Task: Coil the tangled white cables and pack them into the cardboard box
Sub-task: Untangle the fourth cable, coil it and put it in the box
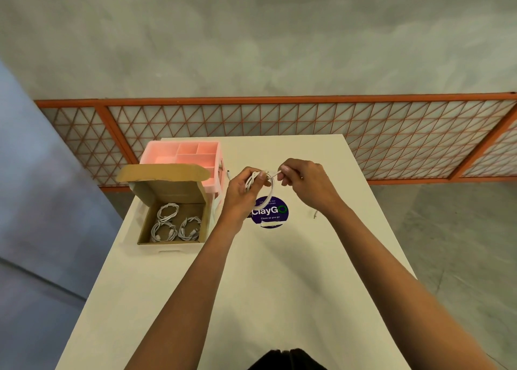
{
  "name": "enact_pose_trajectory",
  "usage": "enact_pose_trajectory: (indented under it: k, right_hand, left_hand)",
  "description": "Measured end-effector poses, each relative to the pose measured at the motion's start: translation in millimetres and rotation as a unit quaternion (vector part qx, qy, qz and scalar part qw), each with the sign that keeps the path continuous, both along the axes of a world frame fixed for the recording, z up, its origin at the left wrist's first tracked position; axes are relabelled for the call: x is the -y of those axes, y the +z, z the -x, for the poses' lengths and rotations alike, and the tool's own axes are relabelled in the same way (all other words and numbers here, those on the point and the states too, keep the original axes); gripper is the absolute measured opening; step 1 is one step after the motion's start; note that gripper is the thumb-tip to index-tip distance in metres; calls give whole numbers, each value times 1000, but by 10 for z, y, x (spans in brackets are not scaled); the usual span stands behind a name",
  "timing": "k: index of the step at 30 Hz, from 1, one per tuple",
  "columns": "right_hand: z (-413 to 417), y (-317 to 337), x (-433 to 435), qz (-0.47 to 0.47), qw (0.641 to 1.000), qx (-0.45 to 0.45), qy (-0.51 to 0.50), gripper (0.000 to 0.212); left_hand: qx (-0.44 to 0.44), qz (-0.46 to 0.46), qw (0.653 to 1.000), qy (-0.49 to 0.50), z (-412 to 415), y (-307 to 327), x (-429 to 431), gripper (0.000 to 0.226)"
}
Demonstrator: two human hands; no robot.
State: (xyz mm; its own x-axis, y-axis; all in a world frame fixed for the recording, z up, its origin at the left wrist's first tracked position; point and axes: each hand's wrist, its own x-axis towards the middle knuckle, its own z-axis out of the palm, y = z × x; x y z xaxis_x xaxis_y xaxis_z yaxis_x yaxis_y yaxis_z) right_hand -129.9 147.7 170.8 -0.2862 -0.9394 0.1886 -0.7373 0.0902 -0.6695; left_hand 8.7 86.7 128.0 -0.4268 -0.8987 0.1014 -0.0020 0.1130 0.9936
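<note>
One thing carries readable print: a round dark blue sticker (270, 212) stuck flat on the white table (251, 285), a little to the right of the cardboard box (167, 192). Across its middle, large white letters spell "ClayGo", the final "o" drawn as a green ring. Beneath this, a small white line reads "Clean as you go". Small print near the sticker's top edge ends in "clean"; a loop of white cable (270, 194) crosses it, and the rest cannot be read.
</note>
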Motion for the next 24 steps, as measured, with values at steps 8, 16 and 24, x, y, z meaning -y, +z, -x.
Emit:
enact_pose_trajectory:
  k: [8, 16, 24]
  right_hand:
    - [118, -56, -72, -19, 980, 199, -4, 25]
    - [103, -315, -135, 64, 968, 238, -46, 7]
    - [-47, -405, -100, 60, 987, 120, -82, 12]
  left_hand:
    - [-55, -66, 994, -60, -2, 91, 20, 29]
    - [-62, -99, 993, -20, 69, 45, -37, 15]
    - [-47, -100, 994, 18, 74, 37, -51, 13]
